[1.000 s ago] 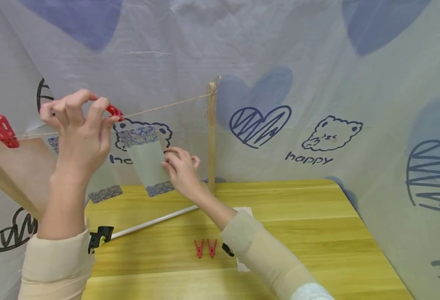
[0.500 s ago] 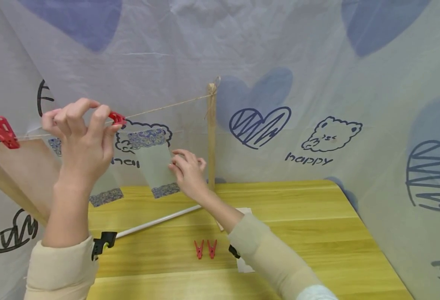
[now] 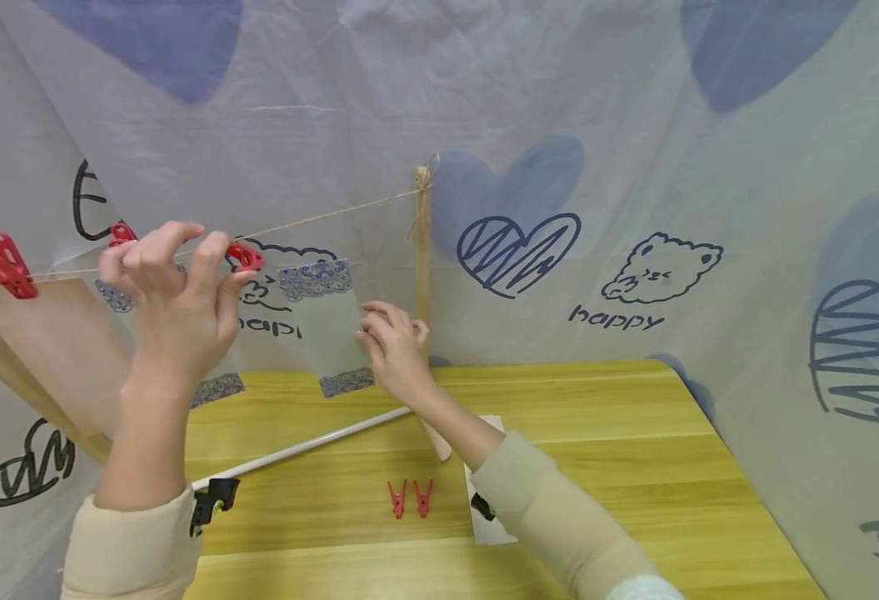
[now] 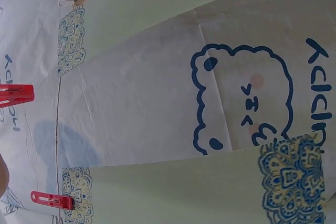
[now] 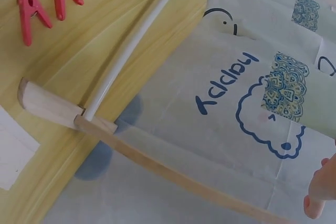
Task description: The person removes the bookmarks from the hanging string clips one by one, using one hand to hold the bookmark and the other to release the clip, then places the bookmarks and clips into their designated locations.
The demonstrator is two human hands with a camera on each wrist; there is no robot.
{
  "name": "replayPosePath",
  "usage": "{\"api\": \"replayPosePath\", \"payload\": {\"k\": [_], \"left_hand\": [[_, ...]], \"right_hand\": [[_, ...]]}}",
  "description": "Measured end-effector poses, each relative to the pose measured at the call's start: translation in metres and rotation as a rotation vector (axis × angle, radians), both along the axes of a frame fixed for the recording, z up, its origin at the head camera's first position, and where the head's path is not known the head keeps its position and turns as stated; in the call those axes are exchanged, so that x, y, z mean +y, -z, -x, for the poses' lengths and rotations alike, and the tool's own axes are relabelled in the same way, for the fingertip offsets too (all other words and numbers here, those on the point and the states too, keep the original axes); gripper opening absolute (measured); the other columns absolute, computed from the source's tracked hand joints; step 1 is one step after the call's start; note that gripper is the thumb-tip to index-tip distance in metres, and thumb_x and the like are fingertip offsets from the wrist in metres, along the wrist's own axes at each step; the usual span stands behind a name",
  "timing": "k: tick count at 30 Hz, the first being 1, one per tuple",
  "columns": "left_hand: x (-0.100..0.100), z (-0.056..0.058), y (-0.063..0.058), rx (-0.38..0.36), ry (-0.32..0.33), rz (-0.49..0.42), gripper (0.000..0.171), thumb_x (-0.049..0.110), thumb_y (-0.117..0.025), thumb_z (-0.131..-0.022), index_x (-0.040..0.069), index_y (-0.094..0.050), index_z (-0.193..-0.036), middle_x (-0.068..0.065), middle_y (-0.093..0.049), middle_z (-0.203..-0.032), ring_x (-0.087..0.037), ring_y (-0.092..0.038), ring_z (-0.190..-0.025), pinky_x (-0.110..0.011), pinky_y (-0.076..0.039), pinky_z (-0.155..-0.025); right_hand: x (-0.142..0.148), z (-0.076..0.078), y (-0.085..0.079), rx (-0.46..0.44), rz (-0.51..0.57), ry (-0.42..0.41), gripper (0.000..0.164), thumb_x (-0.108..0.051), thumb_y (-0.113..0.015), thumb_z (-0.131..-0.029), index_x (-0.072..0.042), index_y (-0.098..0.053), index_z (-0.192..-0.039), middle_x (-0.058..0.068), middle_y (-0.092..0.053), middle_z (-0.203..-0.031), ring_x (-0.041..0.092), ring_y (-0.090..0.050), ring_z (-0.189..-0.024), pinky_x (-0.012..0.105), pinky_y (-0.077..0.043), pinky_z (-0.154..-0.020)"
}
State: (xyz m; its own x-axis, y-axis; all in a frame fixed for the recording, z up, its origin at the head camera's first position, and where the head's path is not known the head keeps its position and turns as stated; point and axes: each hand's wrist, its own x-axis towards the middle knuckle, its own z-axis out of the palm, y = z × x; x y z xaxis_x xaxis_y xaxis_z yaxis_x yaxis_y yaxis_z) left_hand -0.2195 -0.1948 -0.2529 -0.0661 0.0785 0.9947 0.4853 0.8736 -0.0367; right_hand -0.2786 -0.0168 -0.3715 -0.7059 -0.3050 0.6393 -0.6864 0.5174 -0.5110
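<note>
My left hand (image 3: 177,312) pinches a red clothespin (image 3: 245,257) just below the string (image 3: 319,218); in the left wrist view this clothespin (image 4: 16,95) is apart from the string. By its right edge, my right hand (image 3: 397,346) holds a pale green card (image 3: 330,329) with blue patterned bands at both ends. The card's top edge lies close to the string in the left wrist view. Behind my left hand hangs a similar card (image 4: 173,190), fixed to the string by another red clothespin (image 4: 52,200). A plain pinkish sheet (image 3: 57,346) hangs farther left under a red clothespin (image 3: 7,267).
A wooden post (image 3: 422,275) holds the string's right end. Two red clothespins (image 3: 411,498) lie on the yellow wooden table (image 3: 619,467). White paper (image 3: 490,529) lies under my right sleeve. A white rod (image 3: 312,443) runs along the table behind the clothespins.
Both hands have shifted right, carrying the clothespin and the card along the string. My left hand has also come down a little. The card hangs more upright than before.
</note>
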Motion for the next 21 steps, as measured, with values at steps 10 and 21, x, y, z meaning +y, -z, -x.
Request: {"api": "replayPosePath", "payload": {"k": [10, 21], "left_hand": [[0.001, 0.000, 0.019, -0.074, 0.019, 0.031, 0.044, 0.046, -0.037, -0.094, 0.003, -0.045, -0.098, -0.014, -0.035, -0.107, -0.038, -0.033, -0.090, -0.055, -0.010, -0.085], [-0.001, -0.002, 0.038, -0.152, 0.013, 0.046, 0.048, 0.047, -0.039, -0.093, -0.001, -0.045, -0.097, -0.016, -0.032, -0.110, -0.036, -0.036, -0.096, -0.054, -0.008, -0.085]], "right_hand": [[0.015, 0.002, 0.006, -0.038, 0.037, 0.023, 0.008, -0.013, -0.057, -0.087, -0.006, -0.059, -0.084, 0.011, -0.055, -0.122, 0.028, -0.045, -0.116, 0.055, -0.018, -0.097], [0.031, -0.002, 0.015, -0.050, 0.066, 0.028, 0.011, -0.017, -0.055, -0.089, -0.007, -0.058, -0.085, 0.009, -0.053, -0.124, 0.028, -0.043, -0.118, 0.055, -0.018, -0.096]]}}
